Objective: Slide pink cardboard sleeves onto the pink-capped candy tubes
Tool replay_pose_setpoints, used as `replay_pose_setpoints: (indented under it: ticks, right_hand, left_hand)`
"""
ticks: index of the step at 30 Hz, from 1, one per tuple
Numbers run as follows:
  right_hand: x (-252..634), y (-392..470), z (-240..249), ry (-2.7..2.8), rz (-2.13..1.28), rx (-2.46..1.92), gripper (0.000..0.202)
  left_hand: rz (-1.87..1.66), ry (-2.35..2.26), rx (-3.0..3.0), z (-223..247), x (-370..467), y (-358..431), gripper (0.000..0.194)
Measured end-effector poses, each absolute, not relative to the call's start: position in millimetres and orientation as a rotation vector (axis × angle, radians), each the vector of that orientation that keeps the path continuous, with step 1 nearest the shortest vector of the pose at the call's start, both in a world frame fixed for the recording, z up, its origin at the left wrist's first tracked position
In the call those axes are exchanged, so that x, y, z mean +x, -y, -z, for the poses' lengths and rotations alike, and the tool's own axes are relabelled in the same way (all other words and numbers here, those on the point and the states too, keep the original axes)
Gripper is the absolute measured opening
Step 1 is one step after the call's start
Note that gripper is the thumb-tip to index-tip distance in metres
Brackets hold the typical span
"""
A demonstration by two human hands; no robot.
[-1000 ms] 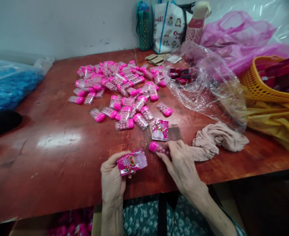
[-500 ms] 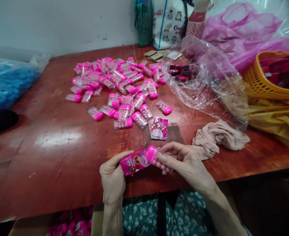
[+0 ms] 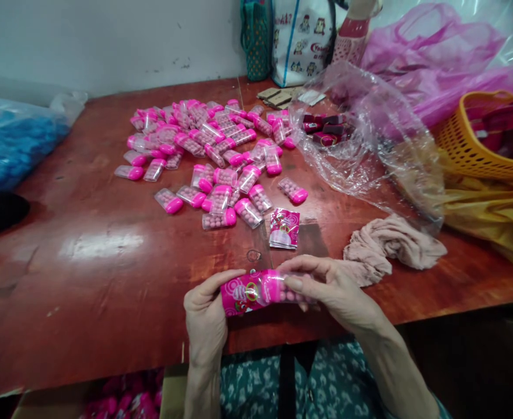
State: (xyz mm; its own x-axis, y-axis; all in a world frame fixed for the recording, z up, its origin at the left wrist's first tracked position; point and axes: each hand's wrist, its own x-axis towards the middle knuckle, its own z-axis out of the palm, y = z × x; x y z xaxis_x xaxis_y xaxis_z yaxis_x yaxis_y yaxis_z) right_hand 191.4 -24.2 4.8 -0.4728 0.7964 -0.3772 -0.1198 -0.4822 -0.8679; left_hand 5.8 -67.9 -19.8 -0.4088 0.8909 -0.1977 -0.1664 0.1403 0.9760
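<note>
Near the table's front edge, my left hand [image 3: 208, 311] grips a printed pink sleeve [image 3: 241, 294] by its left end. My right hand [image 3: 326, 285] pinches a clear container of pink balls [image 3: 289, 290], its pink cap pointing left. The cap sits within the sleeve's right end, showing through the clear film. Just beyond the hands lies a small stack of flat printed sleeves [image 3: 284, 228]. Farther back spreads a pile of similar pink-capped containers [image 3: 204, 131], lying at many angles.
A crumpled beige cloth [image 3: 391, 244] lies right of my hands. Behind it are a clear plastic bag [image 3: 365, 157] and a yellow basket [image 3: 478, 139]. A bag of blue items [image 3: 16, 139] stands left. Below the table edge is a box of pink items [image 3: 128, 396].
The container has straightened in line with the sleeve, and its cap has moved into the sleeve's opening. Both hands sit slightly farther right in view.
</note>
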Motion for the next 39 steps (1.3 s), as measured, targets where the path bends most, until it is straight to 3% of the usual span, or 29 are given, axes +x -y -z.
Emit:
replay_pose_setpoints:
  ticks: [9,13,39]
  right_hand:
    - [189,25,-3,0.987,-2.061,-1.061,0.021]
    - [187,27,-4,1.134,-1.997,-1.088,0.021]
    - [194,15,9,1.291,-2.000,-0.900,0.018]
  left_hand:
    - [-1.317,-1.387,0.888,17,4,70,0.030]
    - [-1.213,-1.412,1.116,15,2,70,0.023]
    - [-1.275,-1.502,1.439,13,11,68,0.024]
